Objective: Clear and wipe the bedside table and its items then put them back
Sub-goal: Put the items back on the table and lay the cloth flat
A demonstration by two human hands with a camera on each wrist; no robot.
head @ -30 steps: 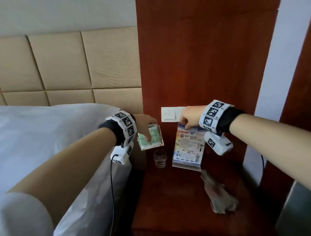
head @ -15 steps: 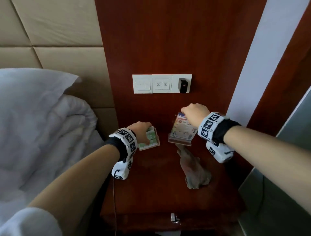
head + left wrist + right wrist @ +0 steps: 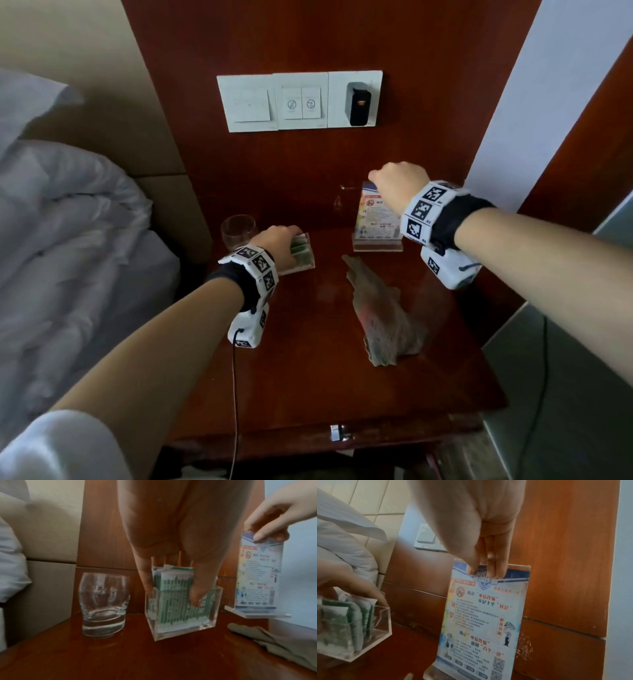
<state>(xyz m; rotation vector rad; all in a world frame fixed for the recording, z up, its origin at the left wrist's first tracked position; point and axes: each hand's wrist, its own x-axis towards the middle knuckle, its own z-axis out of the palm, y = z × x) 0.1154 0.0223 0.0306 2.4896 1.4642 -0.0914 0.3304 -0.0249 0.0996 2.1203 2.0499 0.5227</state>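
Note:
My left hand [image 3: 279,241] [image 3: 171,588] grips a clear acrylic box [image 3: 183,609] [image 3: 301,255] [image 3: 359,628] of green sachets from above, fingers and thumb inside its rim, at the back left of the wooden bedside table [image 3: 308,377]. The box sits tilted just above or touching the tabletop. My right hand [image 3: 397,185] [image 3: 486,572] pinches the top edge of an upright acrylic sign stand [image 3: 375,222] [image 3: 484,622] [image 3: 259,577] holding a printed notice, at the back right. A crumpled grey-brown cloth [image 3: 383,315] [image 3: 283,641] lies mid-table.
An empty drinking glass [image 3: 238,229] [image 3: 104,605] stands left of the box at the table's back corner. A switch panel [image 3: 299,101] is on the wood wall behind. The bed with white bedding [image 3: 68,240] lies close on the left. A drawer handle [image 3: 337,433] is at the front.
Both hands have come down with the sachet box and the sign stand from up near the switches to the back of the table. The view has tilted down.

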